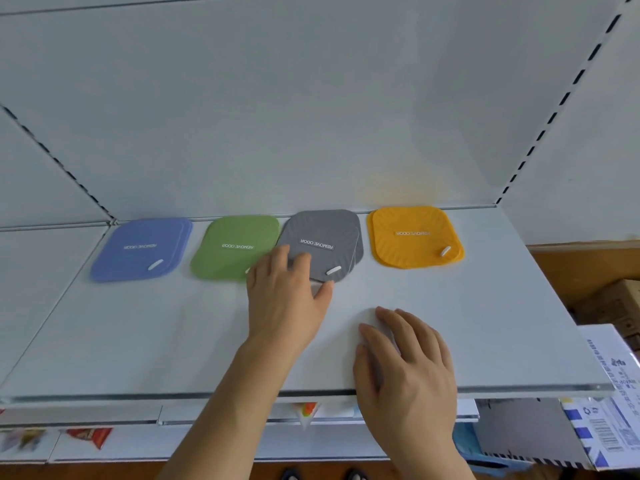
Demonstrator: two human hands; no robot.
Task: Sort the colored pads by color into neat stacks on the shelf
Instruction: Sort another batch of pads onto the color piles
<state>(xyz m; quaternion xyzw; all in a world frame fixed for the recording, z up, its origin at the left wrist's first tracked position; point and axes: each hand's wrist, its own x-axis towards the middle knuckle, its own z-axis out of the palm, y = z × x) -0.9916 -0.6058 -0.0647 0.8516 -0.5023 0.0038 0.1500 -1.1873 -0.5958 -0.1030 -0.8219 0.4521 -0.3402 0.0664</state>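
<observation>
Four stacks of square pads lie in a row along the back of the white shelf (138, 341): blue pads (142, 249) at the left, then green pads (235, 245), grey pads (325, 237) and yellow pads (414, 235). The grey stack is slightly fanned, its pads not squared up. My left hand (287, 299) rests flat with its fingertips on the near left corner of the grey stack and its thumb at the stack's front edge. My right hand (405, 365) lies flat on the bare shelf near the front edge, holding nothing.
The shelf's back panel (311, 116) rises right behind the pads. Slotted uprights (554, 116) stand at both sides. A lower shelf with packets (90, 436) shows under the front edge, and cardboard boxes and a labelled parcel (609, 393) sit at the right.
</observation>
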